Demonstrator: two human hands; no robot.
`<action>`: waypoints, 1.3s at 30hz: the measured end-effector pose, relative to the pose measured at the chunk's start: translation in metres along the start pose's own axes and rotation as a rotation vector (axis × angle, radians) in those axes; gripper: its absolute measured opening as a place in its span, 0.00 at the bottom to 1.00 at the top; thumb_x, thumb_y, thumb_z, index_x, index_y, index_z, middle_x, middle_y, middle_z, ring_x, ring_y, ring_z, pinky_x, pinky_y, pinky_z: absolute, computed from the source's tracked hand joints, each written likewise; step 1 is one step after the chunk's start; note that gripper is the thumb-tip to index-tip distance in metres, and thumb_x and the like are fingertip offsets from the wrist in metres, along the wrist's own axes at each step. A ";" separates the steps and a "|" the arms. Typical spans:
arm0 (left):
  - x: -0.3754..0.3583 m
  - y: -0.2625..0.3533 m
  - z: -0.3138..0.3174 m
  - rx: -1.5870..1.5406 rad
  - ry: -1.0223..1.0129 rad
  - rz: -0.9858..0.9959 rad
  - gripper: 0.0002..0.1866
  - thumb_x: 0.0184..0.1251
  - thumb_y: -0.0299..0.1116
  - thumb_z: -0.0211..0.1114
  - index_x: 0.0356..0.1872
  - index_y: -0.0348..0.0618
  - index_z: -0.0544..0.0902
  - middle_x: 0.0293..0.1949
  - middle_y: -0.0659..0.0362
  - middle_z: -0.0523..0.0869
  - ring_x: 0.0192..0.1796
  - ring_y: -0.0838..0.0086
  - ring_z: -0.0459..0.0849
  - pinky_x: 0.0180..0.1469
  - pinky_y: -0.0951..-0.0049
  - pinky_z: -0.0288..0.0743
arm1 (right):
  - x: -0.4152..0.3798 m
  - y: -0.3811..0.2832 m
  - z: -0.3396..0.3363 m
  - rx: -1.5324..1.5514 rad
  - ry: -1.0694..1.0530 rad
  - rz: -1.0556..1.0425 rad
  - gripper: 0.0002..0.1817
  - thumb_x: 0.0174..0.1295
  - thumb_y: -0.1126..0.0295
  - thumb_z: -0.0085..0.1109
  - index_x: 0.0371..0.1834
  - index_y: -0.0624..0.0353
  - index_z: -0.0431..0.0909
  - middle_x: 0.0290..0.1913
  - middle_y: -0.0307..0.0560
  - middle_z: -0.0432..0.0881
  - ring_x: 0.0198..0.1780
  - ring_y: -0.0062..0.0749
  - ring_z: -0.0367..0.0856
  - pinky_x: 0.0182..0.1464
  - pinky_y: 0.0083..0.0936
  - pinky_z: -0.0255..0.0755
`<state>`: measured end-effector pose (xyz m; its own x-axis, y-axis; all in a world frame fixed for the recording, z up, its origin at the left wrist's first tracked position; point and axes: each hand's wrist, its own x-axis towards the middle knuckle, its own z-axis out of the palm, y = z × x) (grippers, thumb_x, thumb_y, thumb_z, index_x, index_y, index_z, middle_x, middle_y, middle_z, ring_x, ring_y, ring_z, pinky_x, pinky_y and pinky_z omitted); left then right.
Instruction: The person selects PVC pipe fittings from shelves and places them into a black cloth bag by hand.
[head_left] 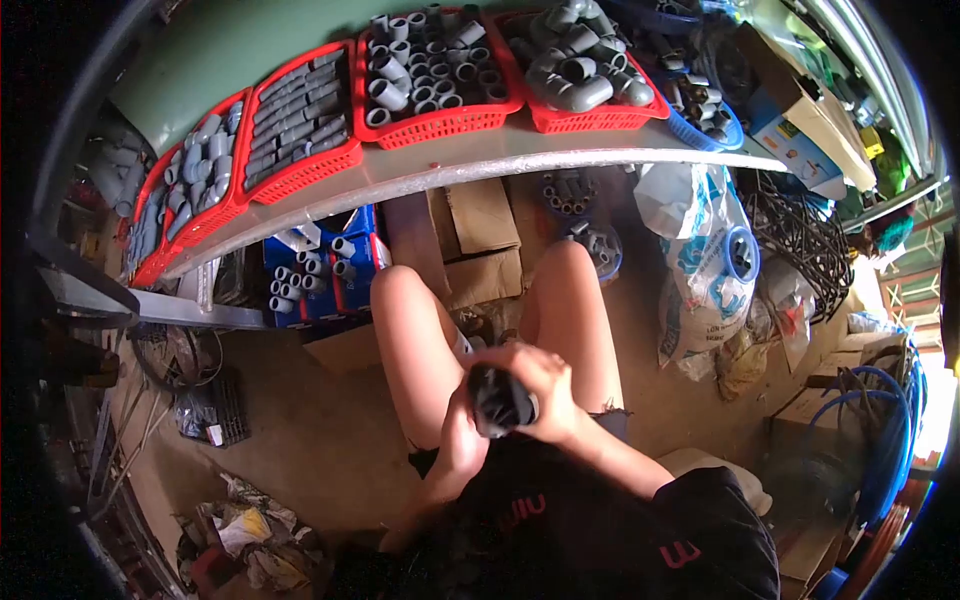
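Both my hands are together in front of my body, above my lap, around a black object [500, 400] whose dark end faces the camera. My left hand [464, 432] holds it from the left side. Across its top and right side lies my right hand [540, 385], slightly blurred, with the fingers wrapped round it. What the black object is, I cannot make out. My bare knees stand on either side, beyond the hands.
A shelf [430, 180] ahead bears red baskets [440, 122] of grey pipe fittings and a blue basket [710, 135]. Beneath are a blue box [350, 290] of fittings, cardboard [485, 215] and a white sack [700, 290]. Blue hoses [905, 430] hang at right.
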<state>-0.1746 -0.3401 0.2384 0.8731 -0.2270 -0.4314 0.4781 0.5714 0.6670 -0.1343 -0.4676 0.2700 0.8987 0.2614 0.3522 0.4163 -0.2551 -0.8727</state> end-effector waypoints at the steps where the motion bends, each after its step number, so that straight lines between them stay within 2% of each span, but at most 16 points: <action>1: 0.000 0.005 -0.005 -0.164 -0.225 -0.060 0.24 0.67 0.50 0.38 0.53 0.41 0.65 0.37 0.60 0.74 0.40 0.78 0.73 0.43 0.76 0.68 | 0.004 0.001 -0.005 0.016 0.046 0.054 0.22 0.36 0.74 0.63 0.40 0.64 0.74 0.35 0.51 0.79 0.38 0.38 0.79 0.41 0.26 0.71; 2: -0.001 0.009 -0.007 -0.329 -0.450 -0.119 0.25 0.66 0.52 0.39 0.54 0.42 0.64 0.35 0.59 0.74 0.36 0.77 0.73 0.39 0.75 0.68 | 0.009 0.003 -0.008 0.030 0.091 0.108 0.22 0.36 0.75 0.63 0.40 0.64 0.73 0.34 0.50 0.79 0.39 0.34 0.79 0.41 0.23 0.71; 5: -0.002 0.009 0.007 -0.173 -0.433 -0.063 0.23 0.65 0.50 0.46 0.54 0.46 0.63 0.35 0.56 0.73 0.29 0.73 0.71 0.33 0.74 0.65 | 0.015 0.024 -0.002 0.166 0.303 0.231 0.17 0.43 0.83 0.52 0.40 0.64 0.72 0.27 0.49 0.77 0.33 0.20 0.76 0.38 0.18 0.69; 9: 0.003 0.019 0.005 -0.511 -0.307 -0.115 0.14 0.67 0.41 0.46 0.49 0.48 0.66 0.36 0.55 0.75 0.29 0.73 0.71 0.31 0.73 0.63 | 0.013 0.005 -0.012 0.483 0.298 0.238 0.13 0.50 0.80 0.53 0.41 0.63 0.72 0.37 0.50 0.78 0.41 0.30 0.77 0.44 0.23 0.70; 10: 0.010 0.015 -0.007 -0.515 -0.342 -0.035 0.13 0.68 0.41 0.46 0.46 0.46 0.68 0.37 0.55 0.75 0.32 0.72 0.73 0.35 0.72 0.67 | 0.011 0.007 -0.014 0.332 0.230 0.037 0.15 0.48 0.75 0.57 0.42 0.61 0.72 0.41 0.53 0.77 0.44 0.37 0.77 0.46 0.27 0.70; 12: 0.012 0.018 0.003 -0.526 0.086 -0.100 0.15 0.69 0.42 0.43 0.44 0.42 0.69 0.37 0.56 0.75 0.36 0.72 0.75 0.40 0.71 0.69 | 0.008 -0.007 -0.014 0.085 0.063 -0.178 0.17 0.47 0.68 0.59 0.42 0.58 0.74 0.46 0.55 0.74 0.46 0.43 0.75 0.48 0.32 0.69; 13: 0.011 0.023 0.006 -0.280 -0.044 -0.011 0.16 0.69 0.42 0.43 0.44 0.40 0.69 0.37 0.57 0.75 0.39 0.73 0.75 0.43 0.73 0.69 | 0.005 -0.005 -0.002 -0.033 0.058 -0.252 0.19 0.45 0.62 0.59 0.42 0.55 0.76 0.50 0.55 0.72 0.47 0.44 0.75 0.46 0.31 0.69; 17: 0.005 -0.004 0.008 -1.505 -0.369 -0.281 0.16 0.71 0.41 0.40 0.46 0.39 0.69 0.41 0.60 0.73 0.45 0.78 0.72 0.51 0.78 0.66 | -0.005 0.016 0.021 -0.166 0.194 -0.407 0.20 0.37 0.69 0.63 0.40 0.50 0.77 0.39 0.45 0.74 0.37 0.35 0.75 0.36 0.27 0.69; 21: -0.002 -0.012 0.005 0.019 -0.036 0.202 0.23 0.70 0.48 0.37 0.51 0.39 0.64 0.46 0.61 0.72 0.48 0.78 0.71 0.52 0.76 0.65 | -0.007 0.005 0.008 0.046 0.119 -0.069 0.23 0.34 0.77 0.59 0.41 0.61 0.73 0.34 0.50 0.77 0.34 0.38 0.77 0.37 0.26 0.72; 24: -0.008 -0.010 0.001 0.246 -0.278 0.150 0.18 0.69 0.44 0.43 0.51 0.42 0.61 0.34 0.58 0.72 0.33 0.75 0.72 0.37 0.74 0.68 | 0.007 0.022 0.007 0.236 0.343 0.293 0.18 0.41 0.77 0.58 0.39 0.64 0.72 0.30 0.44 0.75 0.34 0.30 0.76 0.37 0.22 0.71; 26: -0.005 -0.005 0.016 0.050 -0.273 0.210 0.16 0.69 0.45 0.43 0.46 0.44 0.62 0.26 0.56 0.72 0.26 0.76 0.71 0.29 0.75 0.66 | 0.007 0.025 -0.003 0.338 0.426 0.606 0.12 0.52 0.72 0.56 0.40 0.63 0.72 0.28 0.43 0.74 0.31 0.26 0.74 0.34 0.22 0.70; 28: 0.001 0.007 0.017 -0.027 -0.254 0.161 0.17 0.69 0.46 0.41 0.44 0.42 0.64 0.23 0.57 0.73 0.23 0.75 0.72 0.27 0.76 0.66 | 0.002 0.027 -0.016 0.821 0.550 0.807 0.14 0.62 0.63 0.46 0.46 0.59 0.69 0.30 0.41 0.74 0.32 0.24 0.73 0.33 0.22 0.69; 31: 0.017 0.019 0.015 0.013 -0.114 0.193 0.18 0.70 0.45 0.39 0.42 0.41 0.70 0.26 0.59 0.75 0.25 0.78 0.74 0.30 0.81 0.68 | -0.003 0.032 -0.015 0.924 0.564 0.377 0.21 0.63 0.58 0.42 0.55 0.58 0.60 0.47 0.51 0.71 0.48 0.34 0.72 0.50 0.28 0.65; 36: 0.028 -0.004 0.016 -0.346 -0.133 0.041 0.11 0.67 0.35 0.45 0.45 0.41 0.69 0.36 0.61 0.75 0.39 0.79 0.75 0.44 0.80 0.69 | 0.007 -0.007 -0.007 -0.271 0.015 -0.247 0.23 0.38 0.65 0.65 0.41 0.59 0.74 0.52 0.55 0.70 0.50 0.43 0.73 0.51 0.32 0.66; 38: 0.027 -0.013 0.015 -0.700 -0.107 -0.024 0.09 0.65 0.29 0.48 0.46 0.43 0.67 0.39 0.62 0.73 0.43 0.80 0.72 0.48 0.81 0.66 | 0.001 -0.005 -0.004 -0.244 -0.083 -0.094 0.25 0.36 0.65 0.65 0.41 0.60 0.74 0.45 0.53 0.75 0.47 0.41 0.75 0.50 0.30 0.67; 39: 0.026 -0.007 0.014 -0.068 -0.117 0.204 0.12 0.67 0.36 0.43 0.46 0.41 0.63 0.40 0.59 0.70 0.43 0.78 0.70 0.49 0.79 0.64 | 0.000 -0.003 -0.005 -0.134 -0.049 -0.042 0.25 0.35 0.66 0.62 0.41 0.61 0.73 0.44 0.52 0.76 0.46 0.39 0.75 0.49 0.29 0.67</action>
<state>-0.1541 -0.3615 0.2310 0.9578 -0.1896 -0.2161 0.2872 0.6653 0.6891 -0.1351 -0.4714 0.2745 0.8734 0.3187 0.3681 0.4713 -0.3637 -0.8035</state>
